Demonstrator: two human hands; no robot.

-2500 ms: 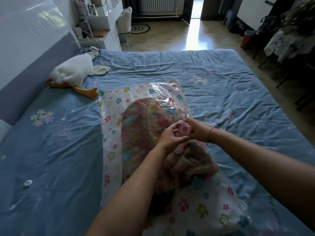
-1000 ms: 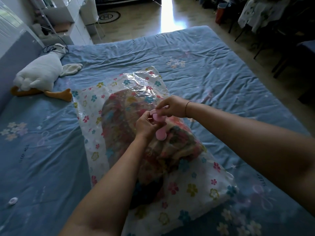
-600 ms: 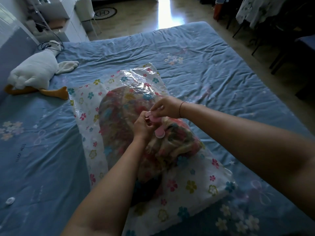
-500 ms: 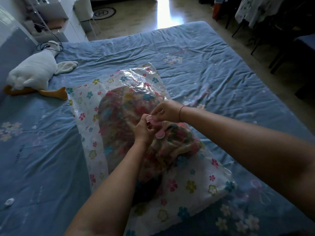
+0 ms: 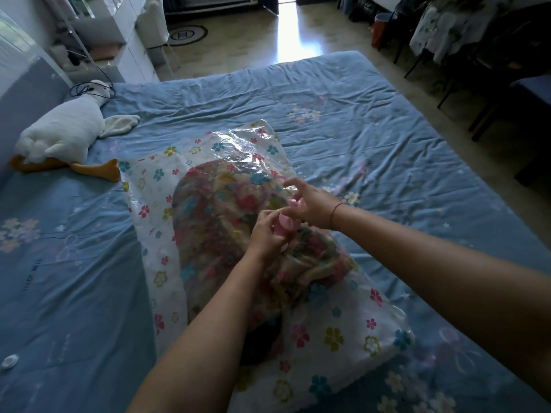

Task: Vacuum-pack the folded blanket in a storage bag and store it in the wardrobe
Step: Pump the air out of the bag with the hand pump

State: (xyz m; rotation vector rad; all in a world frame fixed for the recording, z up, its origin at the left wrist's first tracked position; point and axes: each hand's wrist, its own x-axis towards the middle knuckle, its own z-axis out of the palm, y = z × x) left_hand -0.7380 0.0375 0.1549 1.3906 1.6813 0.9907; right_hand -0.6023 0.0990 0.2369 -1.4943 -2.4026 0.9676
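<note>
With the blanket (image 5: 214,222) bagged on the bed (image 5: 357,129), the left hand (image 5: 265,236) grips the pink valve (image 5: 287,226) on the storage bag (image 5: 328,332) and the right hand (image 5: 310,204) pinches its top: the air-removal step, I'd say, next needing a steady twist.

Open bed (image 5: 387,162) lay right of the storage bag (image 5: 328,335) and beyond it; a plush goose (image 5: 65,132) blocked the far-left corner

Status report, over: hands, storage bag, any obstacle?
Left hand grips pink plastic valve, right hand pinches its top. Flowered clear plastic bag on blue bed, multicoloured blanket inside, not flat. White plush goose aside.
</note>
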